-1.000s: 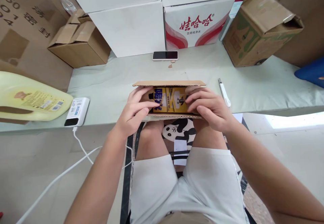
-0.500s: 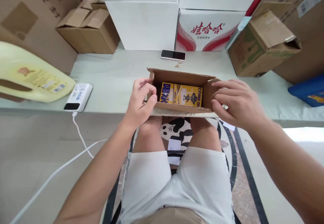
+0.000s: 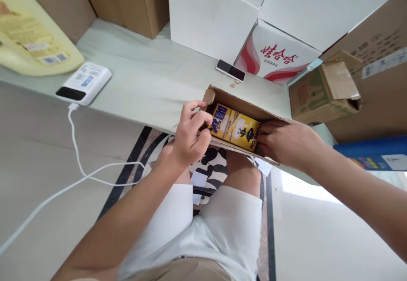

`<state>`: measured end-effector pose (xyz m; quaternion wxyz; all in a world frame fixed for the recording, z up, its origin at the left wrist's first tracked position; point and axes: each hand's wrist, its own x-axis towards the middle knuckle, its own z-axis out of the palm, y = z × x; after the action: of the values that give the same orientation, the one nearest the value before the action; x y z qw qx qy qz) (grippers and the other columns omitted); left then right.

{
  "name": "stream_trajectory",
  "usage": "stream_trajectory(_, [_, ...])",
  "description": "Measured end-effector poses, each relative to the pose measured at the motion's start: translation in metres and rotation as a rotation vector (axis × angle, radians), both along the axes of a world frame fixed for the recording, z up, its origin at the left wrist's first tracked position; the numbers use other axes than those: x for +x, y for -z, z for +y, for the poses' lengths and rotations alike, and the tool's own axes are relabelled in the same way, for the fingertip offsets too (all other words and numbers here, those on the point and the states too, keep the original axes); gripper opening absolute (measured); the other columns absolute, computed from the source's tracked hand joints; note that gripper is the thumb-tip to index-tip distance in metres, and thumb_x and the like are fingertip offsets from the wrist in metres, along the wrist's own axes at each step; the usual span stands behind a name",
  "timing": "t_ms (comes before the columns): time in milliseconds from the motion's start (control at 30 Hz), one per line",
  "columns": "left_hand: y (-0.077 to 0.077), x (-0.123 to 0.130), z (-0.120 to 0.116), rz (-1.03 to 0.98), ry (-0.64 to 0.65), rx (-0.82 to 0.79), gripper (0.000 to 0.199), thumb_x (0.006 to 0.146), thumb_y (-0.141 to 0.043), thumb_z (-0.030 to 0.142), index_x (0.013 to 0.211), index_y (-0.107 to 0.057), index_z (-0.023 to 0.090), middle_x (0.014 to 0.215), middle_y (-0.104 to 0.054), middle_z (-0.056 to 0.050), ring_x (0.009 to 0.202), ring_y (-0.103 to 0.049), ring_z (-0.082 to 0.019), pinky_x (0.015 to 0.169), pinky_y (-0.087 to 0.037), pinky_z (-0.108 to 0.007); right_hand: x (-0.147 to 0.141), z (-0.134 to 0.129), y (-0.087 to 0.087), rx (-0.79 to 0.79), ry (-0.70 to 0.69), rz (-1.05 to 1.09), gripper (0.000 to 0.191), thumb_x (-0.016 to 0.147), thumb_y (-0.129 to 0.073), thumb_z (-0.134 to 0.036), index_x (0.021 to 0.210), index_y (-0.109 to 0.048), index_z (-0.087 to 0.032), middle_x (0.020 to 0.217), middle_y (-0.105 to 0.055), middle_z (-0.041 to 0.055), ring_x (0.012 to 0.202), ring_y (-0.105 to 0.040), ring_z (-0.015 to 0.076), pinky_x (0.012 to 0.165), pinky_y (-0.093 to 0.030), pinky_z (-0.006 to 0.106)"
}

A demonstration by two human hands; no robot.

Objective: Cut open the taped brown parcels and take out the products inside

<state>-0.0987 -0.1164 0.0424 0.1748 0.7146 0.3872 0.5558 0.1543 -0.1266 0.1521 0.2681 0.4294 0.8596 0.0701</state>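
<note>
An open cardboard box [image 3: 251, 103] sits at the table's front edge, tilted in view with its right end nearer me. Inside lies a yellow printed carton [image 3: 237, 126] with blue characters and "COME ON" on its top. My left hand [image 3: 193, 134] has its fingers curled over the left end wall of the cardboard box. My right hand [image 3: 286, 141] reaches into the right end, its fingers extended beside the yellow carton's end and partly in shadow. Whether those fingertips touch the carton I cannot tell.
Behind the box lies a phone-like device [image 3: 230, 70], near white boxes [image 3: 213, 16] and a printed red-and-white box [image 3: 278, 56]. A brown carton [image 3: 321, 88] stands at right. At left are a white power bank [image 3: 84, 82] with a cable and a yellow jug [image 3: 34, 35].
My right hand has moved from the box's right rim down inside it. My left hand stays at the left end. The whole view has turned and shifted.
</note>
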Motion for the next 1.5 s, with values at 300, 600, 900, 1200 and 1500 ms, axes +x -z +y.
stream_trajectory(300, [0.0,0.004,0.0,-0.035,0.008,-0.139,0.014,0.081,-0.044,0.018,0.086,-0.056,0.024,0.122,-0.056,-0.014,0.122,-0.055,-0.032,0.093,-0.055,-0.049,0.02,-0.008,0.012,0.16,-0.215,0.088,0.036,0.102,-0.048,-0.035,0.105,-0.081,-0.021,0.103,-0.073,0.0114,0.106,-0.062,0.0281,0.109,-0.038,0.045])
stream_trajectory(600, [0.0,0.006,0.004,-0.046,-0.001,-0.11,0.017,0.082,-0.043,0.017,0.086,-0.058,0.023,0.118,-0.056,-0.015,0.121,-0.056,-0.031,0.09,-0.056,-0.048,-0.001,-0.009,-0.001,0.249,-0.045,0.024,0.033,0.099,-0.047,-0.029,0.112,-0.077,-0.021,0.091,-0.075,0.0104,0.08,-0.066,0.0247,0.07,-0.036,0.04])
stream_trajectory(900, [0.0,0.001,0.008,-0.02,0.05,-0.137,0.015,0.086,-0.046,0.02,0.091,-0.06,0.023,0.13,-0.053,-0.015,0.126,-0.055,-0.029,0.098,-0.056,-0.047,-0.039,0.013,-0.002,0.051,0.383,0.039,0.048,0.099,-0.047,-0.044,0.062,-0.067,-0.021,0.063,-0.07,0.0105,0.054,-0.064,0.0221,0.048,-0.038,0.034])
stream_trajectory(1200, [-0.001,-0.001,0.027,-0.102,0.217,-0.207,0.015,0.091,-0.054,0.034,0.101,-0.058,0.024,0.142,-0.057,-0.014,0.153,-0.039,-0.033,0.114,-0.049,-0.049,-0.023,0.033,0.032,-0.079,0.691,0.856,0.042,0.096,-0.057,-0.055,0.084,-0.075,-0.019,0.066,-0.073,0.0059,0.063,-0.071,0.0214,0.06,-0.056,0.031])
stream_trajectory(1500, [-0.002,0.004,0.031,-0.162,0.271,-0.262,0.015,0.091,-0.054,0.033,0.1,-0.061,0.023,0.142,-0.056,-0.016,0.159,-0.032,-0.035,0.112,-0.051,-0.049,-0.037,0.005,-0.014,-0.047,0.669,1.109,0.027,0.094,-0.059,-0.042,0.091,-0.077,-0.022,0.106,-0.08,0.0076,0.096,-0.076,0.0235,0.079,-0.06,0.033])
